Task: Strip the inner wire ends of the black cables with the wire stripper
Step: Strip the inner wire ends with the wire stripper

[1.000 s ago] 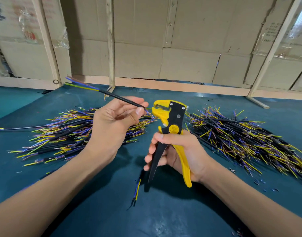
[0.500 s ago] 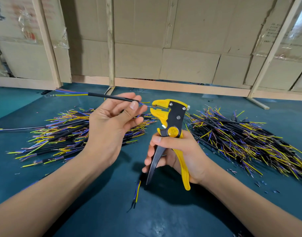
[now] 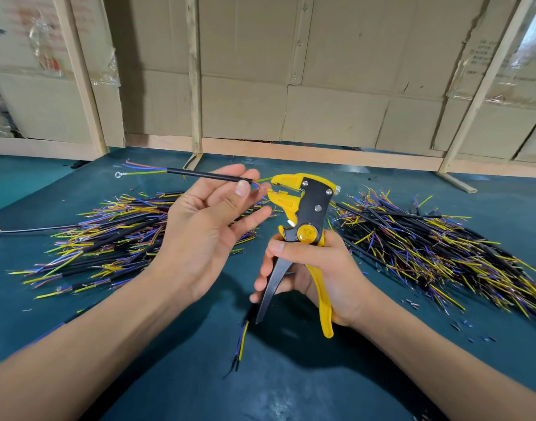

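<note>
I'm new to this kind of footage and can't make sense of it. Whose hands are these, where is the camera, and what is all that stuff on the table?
The camera sits on a person's head and looks down at their own bare hands. The left hand pinches a black cable, feeding its coloured inner wires toward the head of a yellow and black wire stripper, which the right hand grips by the handles. Two heaps of similar cables lie on the teal table: the left pile and the right pile. Cardboard stands behind.

two cable piles [image 3: 120, 235], one wire stripper [image 3: 303, 220]
</note>
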Tool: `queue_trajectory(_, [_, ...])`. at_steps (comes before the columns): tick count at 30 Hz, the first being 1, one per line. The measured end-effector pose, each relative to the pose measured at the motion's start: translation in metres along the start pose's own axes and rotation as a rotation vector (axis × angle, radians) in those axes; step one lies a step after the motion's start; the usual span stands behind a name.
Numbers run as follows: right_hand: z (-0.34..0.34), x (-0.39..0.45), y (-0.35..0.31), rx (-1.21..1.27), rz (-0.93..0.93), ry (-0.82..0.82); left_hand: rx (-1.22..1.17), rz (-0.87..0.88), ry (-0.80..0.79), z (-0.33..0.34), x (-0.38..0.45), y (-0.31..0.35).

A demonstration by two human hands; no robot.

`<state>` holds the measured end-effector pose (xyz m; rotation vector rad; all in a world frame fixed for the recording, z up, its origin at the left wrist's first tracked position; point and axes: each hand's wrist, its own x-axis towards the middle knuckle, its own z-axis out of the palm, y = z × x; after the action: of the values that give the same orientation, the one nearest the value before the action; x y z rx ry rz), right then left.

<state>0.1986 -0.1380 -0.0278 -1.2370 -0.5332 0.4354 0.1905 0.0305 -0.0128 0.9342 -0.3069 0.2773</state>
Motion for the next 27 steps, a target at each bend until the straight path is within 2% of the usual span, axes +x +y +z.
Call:
queue_trajectory(6, [-0.0004,-0.0005,-0.0021,-0.100,-0.075,0.019,-0.075,-0.054,0.014,0.0032,-0.0005,0.0002])
queue_trajectory(10, [0.0003,-0.0013,-0.0027,-0.131,-0.097,0.032,-0.067,-0.025,0.014,0.0058,-0.0023,0.0002])
queue_trajectory(19, [0.0032,-0.0025,-0.0030,-0.169,-0.121,0.078,0.091,0.096,-0.005,0.0079,-0.0052,0.0046])
queue_trajectory(27, [0.0033,-0.0033,-0.0043,-0.177,-0.128,0.085,0.079,0.069,-0.013,0.0100,-0.0077,0.0032])
